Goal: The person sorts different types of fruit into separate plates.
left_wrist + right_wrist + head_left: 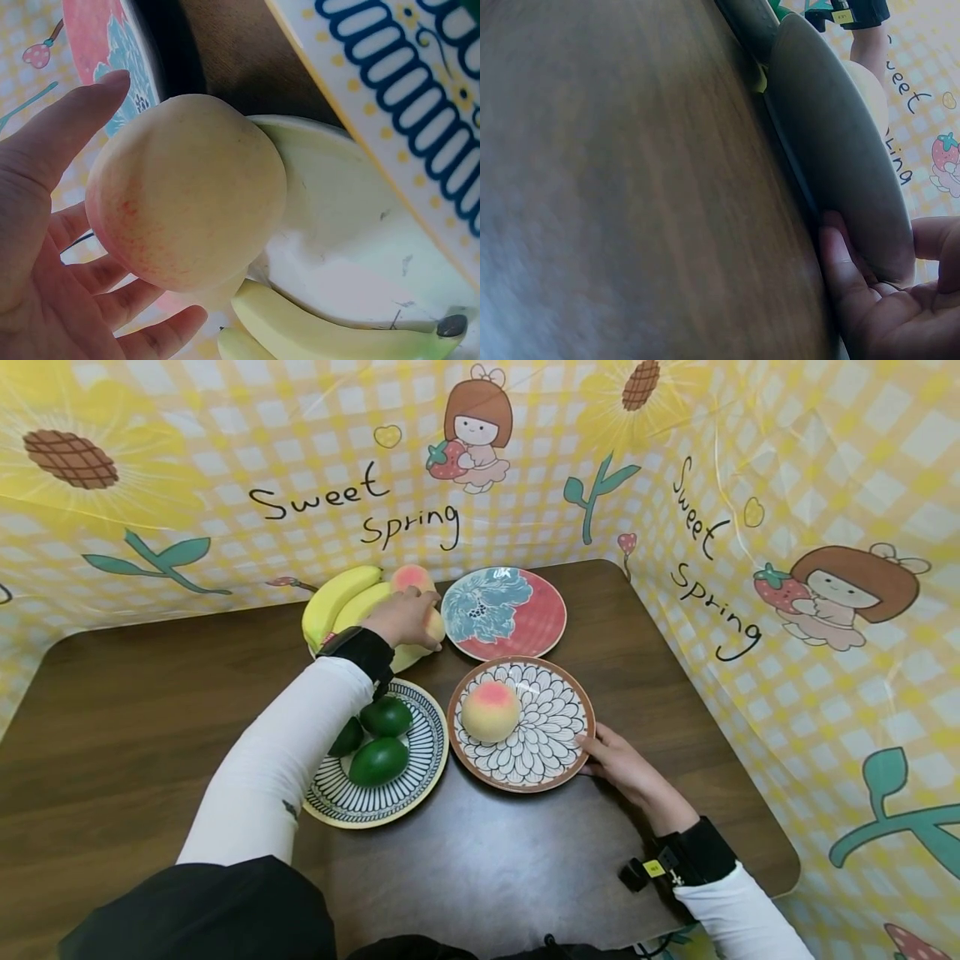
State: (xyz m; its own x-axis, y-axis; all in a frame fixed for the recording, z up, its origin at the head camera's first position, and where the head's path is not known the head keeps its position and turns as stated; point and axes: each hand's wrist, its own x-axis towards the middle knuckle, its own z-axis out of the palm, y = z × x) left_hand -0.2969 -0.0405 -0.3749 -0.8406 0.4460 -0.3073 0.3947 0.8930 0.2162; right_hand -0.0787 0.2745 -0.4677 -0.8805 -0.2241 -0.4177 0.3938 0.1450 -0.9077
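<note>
My left hand reaches over the fruit plate at the back left. In the left wrist view its fingers and straight thumb stand spread around a peach, fingertips partly hidden behind it. A second peach lies just beyond the hand, beside yellow bananas, on a pale plate. My right hand pinches the right rim of a brown-edged plate with a petal pattern, thumb on top and fingers underneath. On that plate, toward its left side, rests another peach.
Below my left forearm, a blue-and-white striped plate bears several dark green oval fruits. A red plate with a blue flower lies behind the petal plate. Patterned yellow cloth rises along the back and right of the brown table.
</note>
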